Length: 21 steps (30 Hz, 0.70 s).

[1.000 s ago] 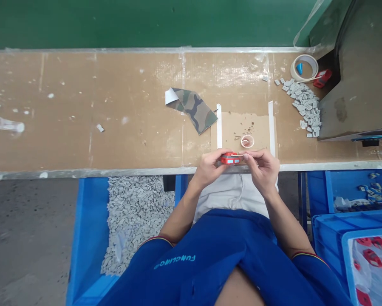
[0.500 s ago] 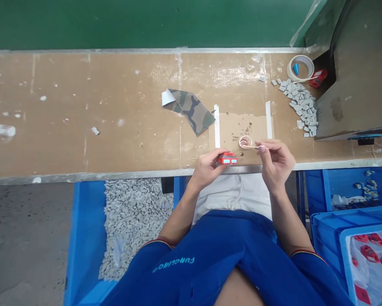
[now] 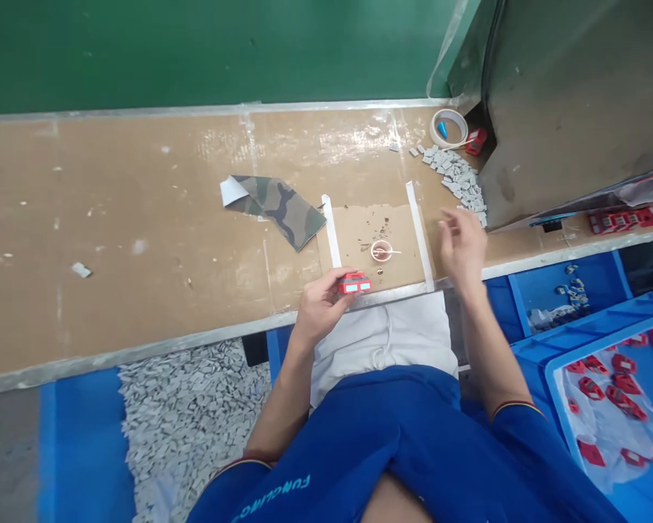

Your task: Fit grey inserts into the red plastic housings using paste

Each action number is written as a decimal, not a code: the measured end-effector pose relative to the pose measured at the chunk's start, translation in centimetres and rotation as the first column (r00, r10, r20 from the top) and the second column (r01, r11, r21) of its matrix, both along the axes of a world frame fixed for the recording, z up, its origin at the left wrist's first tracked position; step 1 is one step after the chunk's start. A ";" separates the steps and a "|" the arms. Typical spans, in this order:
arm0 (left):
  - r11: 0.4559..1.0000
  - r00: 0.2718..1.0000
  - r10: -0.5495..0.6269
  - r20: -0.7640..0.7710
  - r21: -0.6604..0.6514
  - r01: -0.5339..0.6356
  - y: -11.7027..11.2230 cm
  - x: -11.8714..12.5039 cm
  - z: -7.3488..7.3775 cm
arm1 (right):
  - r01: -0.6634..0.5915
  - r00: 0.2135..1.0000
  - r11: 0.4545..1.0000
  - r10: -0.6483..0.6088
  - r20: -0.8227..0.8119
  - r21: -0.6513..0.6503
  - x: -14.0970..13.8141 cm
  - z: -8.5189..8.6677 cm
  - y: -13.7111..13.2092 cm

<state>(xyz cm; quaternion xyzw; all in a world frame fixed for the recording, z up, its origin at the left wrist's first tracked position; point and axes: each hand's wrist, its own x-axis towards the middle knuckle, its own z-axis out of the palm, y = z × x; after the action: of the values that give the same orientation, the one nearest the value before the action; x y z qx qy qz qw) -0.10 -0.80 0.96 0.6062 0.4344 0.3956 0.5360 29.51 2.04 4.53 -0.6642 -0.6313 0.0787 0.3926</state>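
Observation:
My left hand [image 3: 319,305] is closed on a small red toy vehicle body [image 3: 354,283] with two pale blue windows, held at the table's front edge. Just beyond it stands a small round cup [image 3: 381,242] with reddish contents, and a thin white stick [image 3: 396,253] rests in it and over its rim. To the right of the cup, my right hand [image 3: 464,250] is raised over the table, slightly blurred. Its fingers are loosely bent and apart, with nothing visible in them. Closest to it lies a pile of small grey-white pieces [image 3: 455,171].
A camouflage-patterned sheet [image 3: 288,207] lies left of the white tape strips. At the back right are a tape roll [image 3: 434,138] and a red piece [image 3: 476,142]. Red toy parts [image 3: 623,220] sit at the right edge. A blue bin [image 3: 555,378] holds more red bodies; grey pieces [image 3: 189,421] fill another.
My right hand has let go of the stick, now left in the cup, and moved right toward the grey pieces. My left hand keeps the red body. The view has turned to the right.

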 end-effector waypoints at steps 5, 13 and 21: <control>1.000 1.000 -0.004 0.002 0.018 0.004 0.1 0.0 -0.2 | 0.158 0.860 0.956 -0.010 0.510 -0.247 6.5 0.9 2.7; 1.000 0.999 -0.004 0.049 0.009 0.004 0.1 0.1 -0.2 | 0.096 0.661 0.950 0.164 0.732 -0.299 6.5 0.5 4.3; 0.998 0.991 -0.048 0.126 0.039 0.043 0.5 -0.1 -0.1 | -0.054 0.894 0.985 0.122 0.431 -0.166 5.9 2.1 4.1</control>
<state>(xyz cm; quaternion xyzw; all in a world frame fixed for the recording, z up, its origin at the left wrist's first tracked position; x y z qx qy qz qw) -0.24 -0.33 0.88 0.5991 0.3782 0.4290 0.5603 35.40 6.13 6.59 -0.6630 -0.7253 -0.0082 0.1852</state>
